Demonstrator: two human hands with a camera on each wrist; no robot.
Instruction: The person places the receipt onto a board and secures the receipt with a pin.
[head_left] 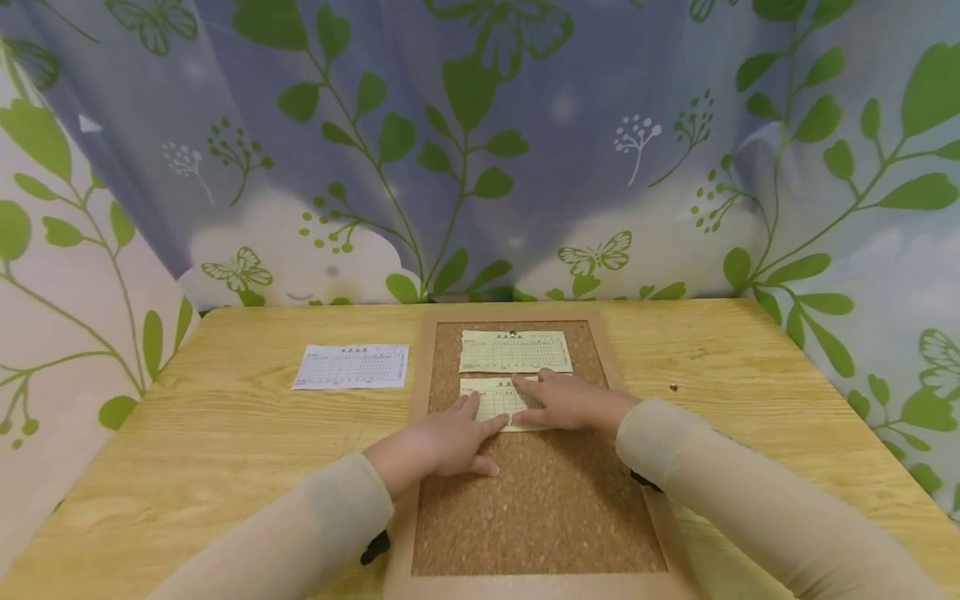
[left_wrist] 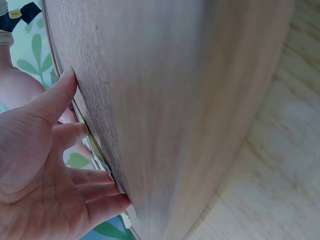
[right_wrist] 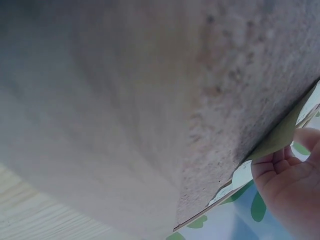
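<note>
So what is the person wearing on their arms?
Both arms have long, smooth beige sleeves that end at the wrists, on the left arm and the right arm. The left hand and right hand are bare, with no gloves. Something small and black peeks from under the left sleeve.

A white printed sheet [head_left: 352,367] lay on the wooden table [head_left: 187,442] left of the board. A leaf-and-butterfly patterned curtain [head_left: 480,150] hung behind.
</note>
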